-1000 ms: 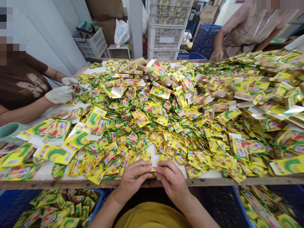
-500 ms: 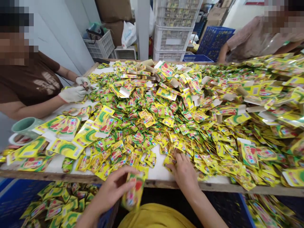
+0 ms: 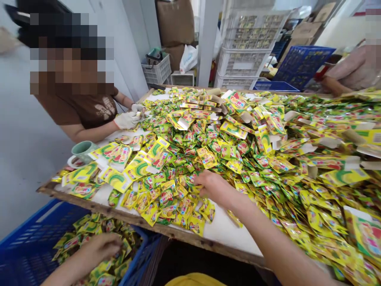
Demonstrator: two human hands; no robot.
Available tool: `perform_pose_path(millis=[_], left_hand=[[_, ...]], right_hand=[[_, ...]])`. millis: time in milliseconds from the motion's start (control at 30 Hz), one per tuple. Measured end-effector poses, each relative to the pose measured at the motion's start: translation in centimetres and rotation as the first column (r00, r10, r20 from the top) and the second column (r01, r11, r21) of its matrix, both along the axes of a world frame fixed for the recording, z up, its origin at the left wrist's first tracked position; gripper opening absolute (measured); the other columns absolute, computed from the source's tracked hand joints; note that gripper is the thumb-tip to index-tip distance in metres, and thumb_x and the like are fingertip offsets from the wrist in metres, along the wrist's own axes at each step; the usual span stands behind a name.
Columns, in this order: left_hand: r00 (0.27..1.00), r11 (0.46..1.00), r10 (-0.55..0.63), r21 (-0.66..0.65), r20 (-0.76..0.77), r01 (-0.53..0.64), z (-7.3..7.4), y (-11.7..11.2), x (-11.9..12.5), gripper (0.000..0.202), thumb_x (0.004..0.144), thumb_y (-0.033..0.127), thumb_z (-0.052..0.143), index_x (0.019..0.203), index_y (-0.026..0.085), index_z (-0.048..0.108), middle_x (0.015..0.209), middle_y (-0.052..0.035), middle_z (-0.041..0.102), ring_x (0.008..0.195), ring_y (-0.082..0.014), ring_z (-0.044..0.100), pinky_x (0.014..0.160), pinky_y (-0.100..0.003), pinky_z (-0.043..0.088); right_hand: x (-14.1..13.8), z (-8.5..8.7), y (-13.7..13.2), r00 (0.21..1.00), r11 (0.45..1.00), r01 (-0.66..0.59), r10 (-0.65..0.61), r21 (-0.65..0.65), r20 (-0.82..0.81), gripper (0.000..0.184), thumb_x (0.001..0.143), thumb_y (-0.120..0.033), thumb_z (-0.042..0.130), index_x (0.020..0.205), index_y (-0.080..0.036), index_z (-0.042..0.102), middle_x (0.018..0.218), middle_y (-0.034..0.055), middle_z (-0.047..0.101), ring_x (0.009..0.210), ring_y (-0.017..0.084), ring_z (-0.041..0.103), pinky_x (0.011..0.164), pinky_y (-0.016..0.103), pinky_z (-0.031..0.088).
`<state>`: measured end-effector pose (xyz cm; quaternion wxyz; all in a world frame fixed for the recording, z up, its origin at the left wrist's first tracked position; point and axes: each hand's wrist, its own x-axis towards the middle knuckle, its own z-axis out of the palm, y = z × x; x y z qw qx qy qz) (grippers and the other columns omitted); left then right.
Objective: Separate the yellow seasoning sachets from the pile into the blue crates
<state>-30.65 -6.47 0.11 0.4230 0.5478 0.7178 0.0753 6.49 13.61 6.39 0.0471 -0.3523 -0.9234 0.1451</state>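
Two bare hands, right hand [image 3: 212,187] half-open on glossy yellow sachets [image 3: 178,206], empty, left hand [image 3: 99,248] curled inside a blue plastic crate [image 3: 32,242], hold unclear

Left hand [image 3: 99,248] rests on loose yellow sachets [image 3: 127,248] inside a blue plastic crate [image 3: 29,254], below the table's wooden edge [image 3: 190,240]. Right hand [image 3: 212,187] lies on heaped sachets [image 3: 178,159] beyond that edge. A co-worker's white-gloved hands [image 3: 127,119] sit along the table's left side.
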Motion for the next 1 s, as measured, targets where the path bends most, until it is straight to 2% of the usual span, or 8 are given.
perform_pose_path(millis=[167, 267, 400, 567, 633, 733, 867, 1000], left_hand=[[0.990, 0.872, -0.074, 0.489, 0.122, 0.005, 8.3, 10.0, 6.4, 0.023, 0.082, 0.038, 0.058, 0.094, 0.023, 0.072, 0.096, -0.0042, 0.073, 0.086, -0.0213, 0.066, 0.079, -0.027, 0.049], [0.983, 0.677, 0.175, 0.731, -0.047, -0.086, 8.4, 16.4, 8.3, 0.027, 0.080, 0.036, 0.063, 0.100, 0.018, 0.067, 0.103, -0.0093, 0.069, 0.093, -0.0234, 0.063, 0.080, -0.031, 0.048], [0.939, 0.723, 0.271, 0.688, -0.212, -0.053, 7.2, 21.3, 10.1, 0.042, 0.066, 0.031, 0.077, 0.103, 0.016, 0.063, 0.092, -0.0091, 0.067, 0.090, -0.0261, 0.062, 0.078, -0.034, 0.047], [0.963, 0.716, 0.229, 0.645, 0.143, -0.266, 9.2, 19.3, 13.7, 0.062, 0.079, 0.033, 0.063, 0.136, 0.021, 0.042, 0.073, -0.0001, 0.063, 0.063, -0.0173, 0.059, 0.060, -0.027, 0.044], [0.876, 0.835, 0.118, 0.430, 0.468, -0.342, 9.9, 17.2, 15.7, 0.060, 0.077, 0.037, 0.066, 0.133, 0.022, 0.048, 0.075, -0.0004, 0.065, 0.059, -0.0146, 0.057, 0.055, -0.024, 0.043], [0.637, 0.993, 0.095, -0.033, 0.765, -0.109, 9.2, 14.3, 19.0, 0.048, 0.073, 0.041, 0.072, 0.113, 0.015, 0.065, 0.084, -0.0069, 0.071, 0.064, -0.0155, 0.062, 0.057, -0.023, 0.046], [0.411, 0.937, 0.195, -0.293, 0.891, 0.190, 5.4, 11.7, 23.0, 0.063, 0.074, 0.053, 0.068, 0.122, 0.013, 0.059, 0.089, -0.0132, 0.071, 0.077, -0.0229, 0.069, 0.068, -0.031, 0.053], [0.660, 0.937, 0.055, -0.266, 0.749, 0.224, 2.7, 10.5, 26.0, 0.063, 0.063, 0.036, 0.077, 0.121, 0.019, 0.058, 0.084, -0.0079, 0.069, 0.070, -0.0241, 0.068, 0.062, -0.033, 0.053]], right_hand=[[-4.4, -0.7, 3.3, 0.990, 0.990, -0.106, 0.097, 0.092, 0.098, 0.029, 0.060, 0.009, 0.059, 0.074, -0.015, 0.068, 0.081, 0.0116, 0.067, 0.087, 0.025, 0.060, 0.076, 0.030, 0.045], [-3.7, -0.9, 2.3, 0.988, 0.984, -0.123, 0.109, 0.132, 0.105, 0.027, 0.061, 0.006, 0.061, 0.076, -0.015, 0.066, 0.089, 0.0128, 0.065, 0.095, 0.026, 0.057, 0.087, 0.033, 0.043], [-0.1, -0.9, -0.2, 0.999, 0.997, 0.017, -0.020, 0.081, 0.043, 0.027, 0.070, -0.001, 0.060, 0.092, -0.016, 0.060, 0.089, 0.0079, 0.062, 0.088, 0.022, 0.056, 0.080, 0.031, 0.045], [5.6, -2.4, -3.3, 0.808, 0.893, 0.337, -0.437, -0.298, -0.396, 0.010, 0.079, -0.021, 0.063, 0.089, -0.019, 0.061, 0.089, 0.0057, 0.056, 0.081, 0.021, 0.054, 0.070, 0.031, 0.045], [7.4, -2.9, -4.5, 0.599, 0.762, 0.365, -0.632, -0.535, -0.491, 0.016, 0.078, -0.033, 0.066, 0.081, -0.019, 0.060, 0.079, 0.0031, 0.054, 0.073, 0.019, 0.053, 0.062, 0.029, 0.045], [9.1, -3.4, -6.2, 0.285, 0.524, 0.210, -0.841, -0.826, -0.461, 0.029, 0.073, -0.044, 0.071, 0.080, -0.018, 0.060, 0.071, 0.0007, 0.056, 0.063, 0.015, 0.051, 0.053, 0.026, 0.044], [10.4, -3.9, -8.0, 0.060, 0.429, 0.063, -0.903, -0.901, -0.426, 0.034, 0.067, -0.043, 0.077, 0.081, -0.016, 0.065, 0.071, 0.0016, 0.061, 0.060, 0.014, 0.051, 0.047, 0.023, 0.043], [10.6, -4.9, -9.3, -0.078, 0.397, 0.101, -0.911, -0.912, -0.405, 0.035, 0.064, -0.041, 0.080, 0.083, -0.016, 0.066, 0.075, 0.0028, 0.064, 0.063, 0.015, 0.054, 0.046, 0.023, 0.045]])
